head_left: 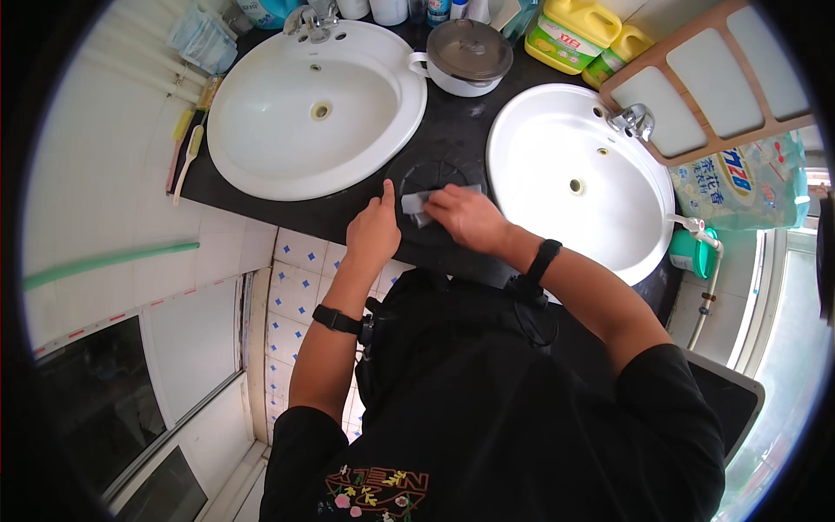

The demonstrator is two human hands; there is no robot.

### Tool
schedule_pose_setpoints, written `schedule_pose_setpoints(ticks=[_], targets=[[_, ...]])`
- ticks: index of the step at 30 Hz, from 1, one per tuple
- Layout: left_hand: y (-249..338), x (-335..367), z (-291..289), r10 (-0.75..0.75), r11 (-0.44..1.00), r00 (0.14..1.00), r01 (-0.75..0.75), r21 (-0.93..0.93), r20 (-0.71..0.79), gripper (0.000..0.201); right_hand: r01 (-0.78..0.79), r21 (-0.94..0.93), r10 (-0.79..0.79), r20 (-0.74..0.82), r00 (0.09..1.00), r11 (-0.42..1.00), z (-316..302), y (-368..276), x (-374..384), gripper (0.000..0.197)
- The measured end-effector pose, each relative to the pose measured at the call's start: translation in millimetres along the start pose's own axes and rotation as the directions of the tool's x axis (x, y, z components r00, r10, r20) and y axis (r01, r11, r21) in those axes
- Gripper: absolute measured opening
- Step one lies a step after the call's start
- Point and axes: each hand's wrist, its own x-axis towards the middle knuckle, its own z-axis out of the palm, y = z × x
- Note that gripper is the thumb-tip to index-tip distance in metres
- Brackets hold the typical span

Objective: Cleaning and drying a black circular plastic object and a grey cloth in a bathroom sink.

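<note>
Between the two basins, a round black cover [433,170] with a raised ring and spokes lies at the front of the dark counter. My left hand [374,230] is at its left edge, index finger stretched along the rim and the other fingers curled in. Its underside grip is partly hidden. Pinched in my right hand [470,217] is a folded grey-white cloth [417,204], pressed on the cover's near part. The cloth and fingertips look slightly blurred.
White basins stand left [270,148] and right [531,130]. Behind the cover sits a lidded white pot [470,83]. Yellow jugs [570,36], a wood-framed panel [709,130] and a detergent bag [748,187] line the back right. A brush [188,165] lies left.
</note>
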Motion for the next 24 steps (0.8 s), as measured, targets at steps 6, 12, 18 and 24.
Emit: schedule_pose_setpoints(ticks=[6,12,18,24], targets=[[-3,-1,-9,0.039,0.999,0.997,-0.038,-0.012,0.064,0.067,0.231,0.105,-0.246,0.177,0.953,0.967,-20,2,-24,0.030],[-1,-1,-11,0.100,0.994,0.993,-0.103,0.036,0.066,0.066,-0.200,0.001,0.199,-0.062,0.978,0.980,-19,23,-13,0.030],[-3,1,-9,0.077,0.993,0.993,-0.084,0.084,0.086,0.065,0.036,0.078,-0.043,0.097,0.994,0.996,4,-21,-1,0.027],[6,1,-8,0.025,0.998,0.993,-0.032,0.060,0.117,0.068,-0.046,0.057,0.039,0.108,0.993,0.997,-18,-5,-29,0.033]])
